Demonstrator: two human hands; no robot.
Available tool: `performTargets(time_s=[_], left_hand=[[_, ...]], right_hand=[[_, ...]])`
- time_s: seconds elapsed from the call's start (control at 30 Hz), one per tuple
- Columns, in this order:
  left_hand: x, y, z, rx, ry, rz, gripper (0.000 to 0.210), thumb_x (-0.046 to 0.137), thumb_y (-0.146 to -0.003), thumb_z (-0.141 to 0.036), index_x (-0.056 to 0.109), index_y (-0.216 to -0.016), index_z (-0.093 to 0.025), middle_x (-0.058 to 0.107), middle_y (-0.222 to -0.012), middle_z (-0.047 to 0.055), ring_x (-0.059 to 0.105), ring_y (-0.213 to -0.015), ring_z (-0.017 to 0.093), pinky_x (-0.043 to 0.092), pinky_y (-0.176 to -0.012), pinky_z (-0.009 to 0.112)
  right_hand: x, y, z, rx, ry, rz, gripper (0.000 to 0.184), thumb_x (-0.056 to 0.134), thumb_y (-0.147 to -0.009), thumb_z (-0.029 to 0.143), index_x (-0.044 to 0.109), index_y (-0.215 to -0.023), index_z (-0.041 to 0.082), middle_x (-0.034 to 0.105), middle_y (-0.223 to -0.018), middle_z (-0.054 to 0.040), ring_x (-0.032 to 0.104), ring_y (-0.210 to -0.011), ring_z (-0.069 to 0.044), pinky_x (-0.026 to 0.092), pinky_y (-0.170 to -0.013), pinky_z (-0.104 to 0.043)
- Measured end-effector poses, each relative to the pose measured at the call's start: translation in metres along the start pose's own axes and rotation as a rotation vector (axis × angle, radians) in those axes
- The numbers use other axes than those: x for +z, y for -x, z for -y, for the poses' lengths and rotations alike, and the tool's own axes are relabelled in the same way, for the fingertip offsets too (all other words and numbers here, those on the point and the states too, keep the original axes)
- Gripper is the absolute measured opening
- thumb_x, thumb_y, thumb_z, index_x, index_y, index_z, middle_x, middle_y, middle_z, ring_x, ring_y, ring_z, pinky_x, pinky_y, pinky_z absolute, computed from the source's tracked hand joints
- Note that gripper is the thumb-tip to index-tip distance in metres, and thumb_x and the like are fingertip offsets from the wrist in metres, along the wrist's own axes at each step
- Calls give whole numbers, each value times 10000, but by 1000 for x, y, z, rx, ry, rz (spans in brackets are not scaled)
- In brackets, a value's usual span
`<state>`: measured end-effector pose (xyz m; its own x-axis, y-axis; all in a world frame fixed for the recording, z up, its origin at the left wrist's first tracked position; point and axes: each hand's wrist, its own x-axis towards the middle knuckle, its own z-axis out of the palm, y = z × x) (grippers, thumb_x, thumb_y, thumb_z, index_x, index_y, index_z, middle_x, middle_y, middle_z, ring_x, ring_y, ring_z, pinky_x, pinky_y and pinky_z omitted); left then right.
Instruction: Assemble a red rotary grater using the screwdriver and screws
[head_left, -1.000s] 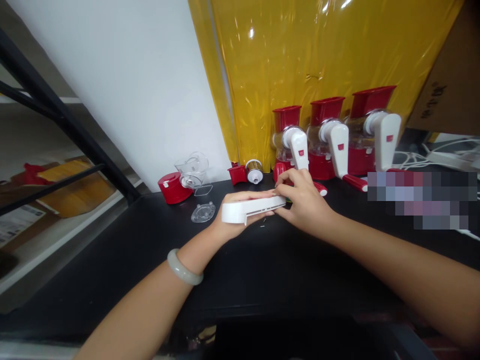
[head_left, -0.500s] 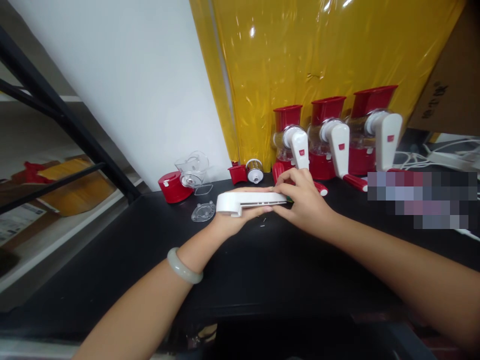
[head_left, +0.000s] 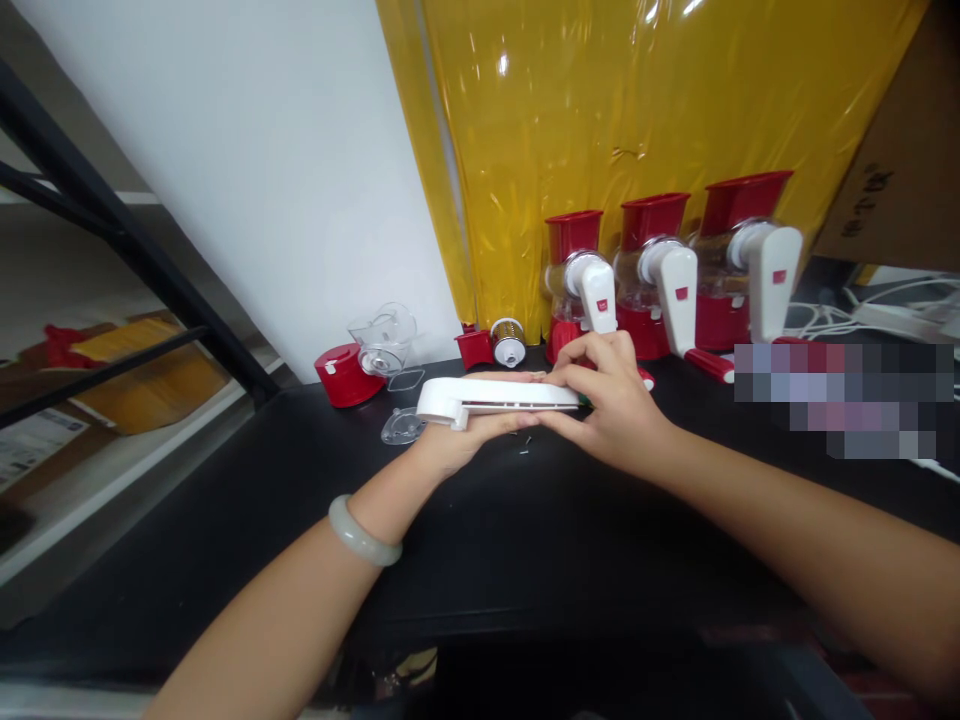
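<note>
A white crank arm is held level above the black table, with a narrow slit along the edge facing me. My left hand wraps around it from behind and below, thumb under the near edge. At its right end, my right hand pinches the arm with the fingertips. Something small and green shows between the right fingers, mostly hidden. Below the hands, a few tiny screws lie on the table. Just left of the arm rests a clear plastic disc.
Three red rotary graters with white cranks stand at the back right. A red base, a clear housing, a red part and a grater drum sit further left. White cables lie far right.
The crank arm has shifted slightly left and tilted a little, its slit looking wider. Both hands keep their grip on it.
</note>
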<state>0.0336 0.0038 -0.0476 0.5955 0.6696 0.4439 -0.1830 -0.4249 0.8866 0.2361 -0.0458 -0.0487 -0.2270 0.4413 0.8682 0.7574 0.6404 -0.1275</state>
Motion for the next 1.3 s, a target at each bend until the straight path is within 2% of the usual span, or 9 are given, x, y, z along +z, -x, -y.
performTargets(time_s=[0.23,0.4,0.63,0.93,1.13,1.3], left_hand=[[1,-1,-2,5,-43,13,445,833,-752,-248,670,-1163,-193,656,-1233,96,616,-1142,281,506,-1018,438],[2,-2,-4,2,-41,-15,417,859,-712,-205,699,-1098,-198,687,-1177,75,644,-1094,266,530,-995,418],[6,0,-4,-16,-31,-38,408,841,-735,-253,692,-1111,-199,679,-1190,84,623,-1135,284,502,-1032,457],[3,0,-3,-30,-65,-42,407,850,-727,-246,697,-1098,-180,691,-1163,93,649,-1084,272,528,-992,427],[3,0,-4,-46,-121,-85,441,875,-696,-262,704,-1092,-167,702,-1137,98,659,-1065,281,540,-977,423],[3,-1,-8,-41,-155,-58,434,864,-711,-298,707,-1094,-169,701,-1134,107,664,-1051,291,543,-977,441]], right_hand=[[1,0,1,12,-15,7,180,691,-806,379,671,-843,204,558,-953,-89,449,-929,-242,410,-800,-417],[0,0,2,35,-27,21,172,680,-813,379,671,-850,211,556,-961,-87,454,-937,-248,408,-812,-431],[-1,-1,4,76,-46,36,132,662,-826,348,673,-837,217,554,-948,-86,444,-924,-246,413,-800,-427],[1,0,2,56,-46,41,148,672,-815,353,664,-817,205,557,-938,-86,449,-914,-237,422,-799,-417],[3,1,-1,49,-47,46,143,667,-818,352,667,-828,209,554,-936,-85,458,-918,-240,427,-807,-425],[3,1,-2,39,-49,43,147,665,-821,359,664,-837,213,554,-930,-82,463,-916,-240,430,-807,-428]])
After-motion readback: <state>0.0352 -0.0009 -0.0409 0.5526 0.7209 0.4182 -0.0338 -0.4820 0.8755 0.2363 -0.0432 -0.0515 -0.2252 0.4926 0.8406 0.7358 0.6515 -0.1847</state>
